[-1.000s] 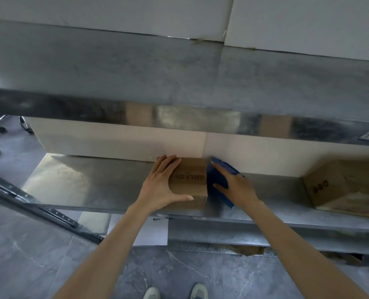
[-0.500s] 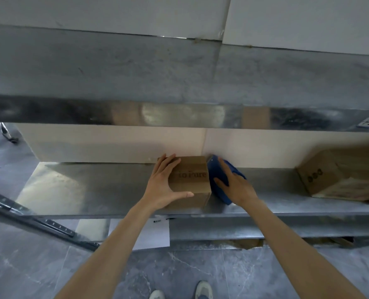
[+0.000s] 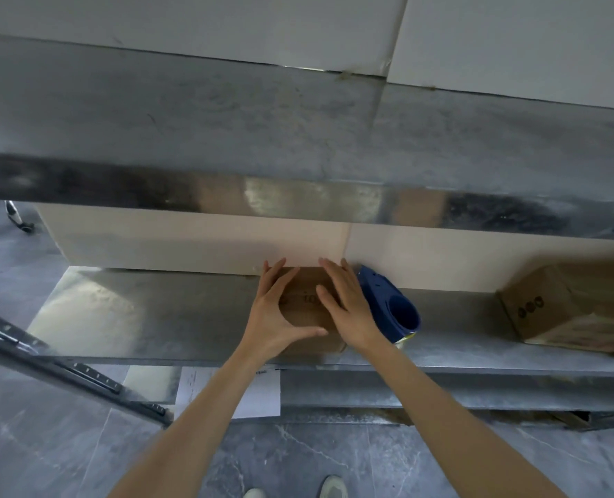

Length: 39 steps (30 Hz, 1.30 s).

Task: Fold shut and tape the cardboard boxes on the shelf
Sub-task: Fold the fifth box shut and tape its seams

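Shelf of galvanised sheet metal (image 3: 154, 310) carries the small brown cardboard box (image 3: 303, 282) near its front edge, with the blue plastic tape dispenser (image 3: 395, 310) just beside it. Left hand (image 3: 273, 307) and right hand (image 3: 348, 307) press flat on its top, fingers straight, gripping nothing. The box is probably light and stiff with springy flaps; take hold at opposite side walls.

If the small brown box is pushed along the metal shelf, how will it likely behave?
The small brown box probably slides easily, since the metal shelf looks smooth. It seems stiff: the left hand and right hand lie on top without visible denting.
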Each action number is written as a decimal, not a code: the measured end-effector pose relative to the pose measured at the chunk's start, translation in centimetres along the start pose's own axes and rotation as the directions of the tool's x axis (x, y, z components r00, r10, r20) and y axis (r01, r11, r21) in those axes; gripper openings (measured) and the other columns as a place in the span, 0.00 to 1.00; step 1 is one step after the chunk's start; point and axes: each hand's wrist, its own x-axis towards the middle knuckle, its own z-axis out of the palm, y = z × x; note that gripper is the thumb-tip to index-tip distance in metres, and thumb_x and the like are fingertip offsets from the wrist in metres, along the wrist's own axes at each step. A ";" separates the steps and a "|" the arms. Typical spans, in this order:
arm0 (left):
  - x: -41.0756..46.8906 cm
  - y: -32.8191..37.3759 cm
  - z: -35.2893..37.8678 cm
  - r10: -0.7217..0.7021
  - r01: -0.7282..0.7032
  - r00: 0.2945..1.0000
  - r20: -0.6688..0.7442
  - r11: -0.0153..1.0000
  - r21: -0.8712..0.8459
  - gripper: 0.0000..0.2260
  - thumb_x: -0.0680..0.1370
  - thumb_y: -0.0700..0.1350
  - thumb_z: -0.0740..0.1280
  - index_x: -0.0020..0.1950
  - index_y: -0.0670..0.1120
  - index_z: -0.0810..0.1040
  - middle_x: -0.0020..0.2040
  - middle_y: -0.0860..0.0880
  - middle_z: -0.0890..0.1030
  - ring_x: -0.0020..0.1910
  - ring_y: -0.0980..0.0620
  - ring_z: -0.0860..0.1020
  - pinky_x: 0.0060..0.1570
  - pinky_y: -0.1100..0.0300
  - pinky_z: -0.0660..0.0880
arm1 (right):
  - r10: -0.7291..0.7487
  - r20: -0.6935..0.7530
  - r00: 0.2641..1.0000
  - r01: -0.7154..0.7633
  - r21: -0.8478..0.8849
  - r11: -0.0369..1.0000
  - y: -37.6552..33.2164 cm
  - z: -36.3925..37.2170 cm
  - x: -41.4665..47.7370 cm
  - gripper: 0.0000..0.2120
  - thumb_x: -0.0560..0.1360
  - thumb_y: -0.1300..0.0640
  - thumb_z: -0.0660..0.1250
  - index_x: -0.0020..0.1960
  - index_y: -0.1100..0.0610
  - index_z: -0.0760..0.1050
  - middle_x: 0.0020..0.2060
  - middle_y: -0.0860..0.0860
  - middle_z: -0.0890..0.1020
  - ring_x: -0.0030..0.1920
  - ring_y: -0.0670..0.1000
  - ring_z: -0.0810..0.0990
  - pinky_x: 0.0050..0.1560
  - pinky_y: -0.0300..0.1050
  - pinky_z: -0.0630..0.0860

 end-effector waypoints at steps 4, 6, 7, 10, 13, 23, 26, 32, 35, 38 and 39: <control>-0.1 0.2 0.3 -0.028 0.027 0.999 -0.029 0.999 -0.037 0.51 0.56 0.66 0.78 0.76 0.53 0.65 0.79 0.57 0.56 0.78 0.60 0.47 0.72 0.60 0.54 | 0.024 0.014 1.000 -0.024 -0.039 0.999 0.5 0.4 0.2 0.25 0.80 0.38 0.51 0.76 0.40 0.57 0.75 0.35 0.56 0.76 0.37 0.44 0.74 0.41 0.47; -0.1 0.1 0.2 -0.022 0.021 1.000 -0.011 0.999 -0.029 0.51 0.57 0.65 0.79 0.77 0.53 0.64 0.80 0.57 0.55 0.79 0.58 0.46 0.73 0.58 0.53 | -0.026 0.052 0.998 0.032 -0.107 0.994 0.8 0.1 0.0 0.26 0.80 0.36 0.48 0.77 0.39 0.53 0.76 0.34 0.52 0.76 0.37 0.40 0.75 0.41 0.43; -0.1 0.0 0.1 -0.010 0.010 1.000 0.005 1.000 -0.014 0.51 0.58 0.65 0.79 0.77 0.52 0.63 0.80 0.57 0.55 0.80 0.57 0.45 0.73 0.58 0.53 | -0.062 0.078 0.995 0.075 -0.170 0.983 0.9 -0.1 0.0 0.26 0.80 0.35 0.46 0.77 0.40 0.52 0.76 0.35 0.51 0.77 0.39 0.39 0.76 0.43 0.41; -0.2 -0.7 -0.2 0.032 -0.036 0.997 0.066 0.998 0.059 0.55 0.60 0.65 0.77 0.80 0.47 0.57 0.81 0.54 0.52 0.80 0.56 0.42 0.75 0.62 0.49 | -0.177 0.222 0.959 0.260 -0.438 0.860 0.8 -0.7 0.0 0.28 0.81 0.36 0.41 0.79 0.44 0.49 0.78 0.40 0.50 0.78 0.45 0.36 0.77 0.49 0.37; -0.2 -0.7 -0.5 0.025 -0.029 0.994 0.105 0.999 0.044 0.59 0.60 0.68 0.75 0.80 0.50 0.46 0.81 0.55 0.45 0.79 0.60 0.40 0.71 0.74 0.44 | -0.233 0.357 0.905 0.412 -0.592 0.693 0.6 -1.3 0.3 0.29 0.80 0.36 0.38 0.79 0.45 0.45 0.79 0.46 0.49 0.78 0.50 0.37 0.77 0.52 0.36; -0.4 -0.8 -0.1 0.034 -0.033 0.998 0.048 0.999 -0.034 0.54 0.61 0.64 0.78 0.80 0.50 0.55 0.81 0.54 0.48 0.80 0.57 0.44 0.73 0.70 0.49 | -0.211 0.302 0.930 0.356 -0.588 0.726 0.9 -0.6 0.4 0.31 0.79 0.32 0.40 0.79 0.41 0.43 0.79 0.45 0.48 0.79 0.50 0.41 0.78 0.54 0.45; -0.3 -0.7 -0.1 0.042 -0.042 0.998 0.045 0.999 -0.017 0.52 0.60 0.66 0.77 0.78 0.51 0.59 0.81 0.55 0.50 0.80 0.56 0.44 0.74 0.61 0.52 | -0.140 0.121 0.983 0.182 -0.507 0.843 1.0 0.2 0.4 0.36 0.76 0.30 0.49 0.79 0.43 0.48 0.79 0.42 0.51 0.78 0.47 0.44 0.77 0.52 0.51; -0.4 -0.8 0.1 0.026 -0.025 1.000 0.017 0.999 -0.046 0.51 0.59 0.63 0.79 0.78 0.51 0.61 0.81 0.57 0.50 0.79 0.58 0.50 0.73 0.61 0.57 | 0.033 -0.135 0.990 -0.039 -0.041 0.998 1.0 1.4 0.1 0.38 0.70 0.38 0.72 0.75 0.45 0.62 0.75 0.39 0.58 0.74 0.40 0.56 0.72 0.40 0.59; -0.5 -0.6 0.2 0.000 0.000 1.000 0.000 0.995 -0.095 0.54 0.58 0.59 0.81 0.78 0.51 0.60 0.81 0.58 0.48 0.78 0.61 0.54 0.71 0.64 0.62 | 0.116 -0.174 0.978 -0.093 0.136 0.986 1.0 1.5 -0.1 0.39 0.70 0.42 0.75 0.75 0.44 0.61 0.74 0.37 0.58 0.70 0.36 0.60 0.68 0.32 0.62; -0.5 -0.7 0.3 -0.005 0.005 1.000 0.001 0.992 -0.126 0.55 0.56 0.59 0.82 0.79 0.53 0.59 0.81 0.58 0.46 0.78 0.59 0.54 0.72 0.61 0.62 | 0.139 -0.155 0.978 -0.109 0.186 0.976 1.1 1.4 -0.1 0.39 0.71 0.43 0.74 0.76 0.42 0.58 0.75 0.37 0.55 0.72 0.35 0.57 0.66 0.29 0.58; -0.5 -0.8 0.3 -0.007 0.008 1.000 0.005 0.991 -0.135 0.55 0.56 0.58 0.82 0.79 0.54 0.59 0.81 0.58 0.45 0.78 0.59 0.54 0.72 0.60 0.62 | 0.141 -0.156 0.978 -0.107 0.209 0.972 1.1 1.4 -0.1 0.38 0.72 0.44 0.73 0.76 0.41 0.58 0.76 0.37 0.55 0.72 0.35 0.56 0.68 0.31 0.58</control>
